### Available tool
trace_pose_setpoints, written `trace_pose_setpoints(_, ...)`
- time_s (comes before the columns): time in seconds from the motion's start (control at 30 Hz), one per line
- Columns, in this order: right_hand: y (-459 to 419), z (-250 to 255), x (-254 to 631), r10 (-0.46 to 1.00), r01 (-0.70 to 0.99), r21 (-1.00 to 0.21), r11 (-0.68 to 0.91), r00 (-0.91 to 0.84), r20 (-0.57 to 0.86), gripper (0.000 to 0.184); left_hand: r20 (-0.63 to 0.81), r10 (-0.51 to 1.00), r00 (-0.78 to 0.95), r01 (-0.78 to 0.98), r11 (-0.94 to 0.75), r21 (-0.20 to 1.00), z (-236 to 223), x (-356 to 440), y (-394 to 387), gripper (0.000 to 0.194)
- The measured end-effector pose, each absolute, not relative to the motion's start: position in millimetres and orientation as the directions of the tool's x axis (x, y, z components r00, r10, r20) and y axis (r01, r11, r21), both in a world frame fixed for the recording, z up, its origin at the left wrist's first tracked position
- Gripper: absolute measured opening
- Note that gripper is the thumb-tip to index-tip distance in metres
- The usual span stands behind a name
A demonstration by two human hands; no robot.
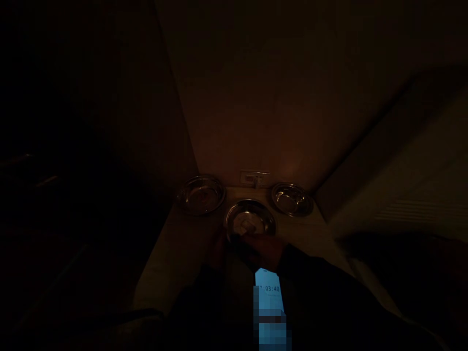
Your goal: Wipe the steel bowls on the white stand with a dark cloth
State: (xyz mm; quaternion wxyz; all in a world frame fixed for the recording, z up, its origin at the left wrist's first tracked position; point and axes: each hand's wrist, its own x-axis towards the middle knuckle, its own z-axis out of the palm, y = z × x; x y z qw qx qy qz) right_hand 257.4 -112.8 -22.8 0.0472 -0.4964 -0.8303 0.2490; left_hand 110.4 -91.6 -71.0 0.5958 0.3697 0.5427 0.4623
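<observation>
The picture is very dark. In the middle of a light tabletop sits a shiny metal bowl [268, 214] with pale pieces [246, 224] in it that I cannot make out. My right hand [269, 249] is at the near rim, its fingers closed around a dark elongated object [245, 249] whose kind does not show. Beside the near left side of that bowl is my left hand [218, 248], dim, its fingers lost in shadow. Below my right hand lies a lit phone [269, 295] showing a running time, its lower part blurred out.
A second metal bowl [201, 208] stands at the back left of the table [175, 253], and a third metal bowl [292, 202] at the back right. Behind them is a wall with a socket plate [255, 178]. A slanted pale panel [409, 195] rises on the right.
</observation>
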Motion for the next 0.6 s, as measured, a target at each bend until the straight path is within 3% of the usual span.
trace_pose_setpoints(0.17,-112.0,-19.2,252.5,0.863,0.819,-0.425,0.386,-0.483,-0.146,0.04,-0.339,0.938,-0.07,-0.153,0.326,0.933,-78.7,110.1,-92.7,0.034)
trace_pose_setpoints(0.33,-115.3,-16.5,279.6,0.744,0.748,-0.412,0.52,-0.633,-0.211,0.031,-0.332,0.943,-0.006,-0.158,0.327,0.932,-73.2,104.2,-91.5,0.041)
trace_pose_setpoints(0.6,-121.7,-20.8,283.8,0.804,0.783,-0.429,0.451,-0.565,-0.185,0.033,-0.291,0.956,-0.025,-0.045,0.29,0.956,-76.6,109.3,-89.4,0.037)
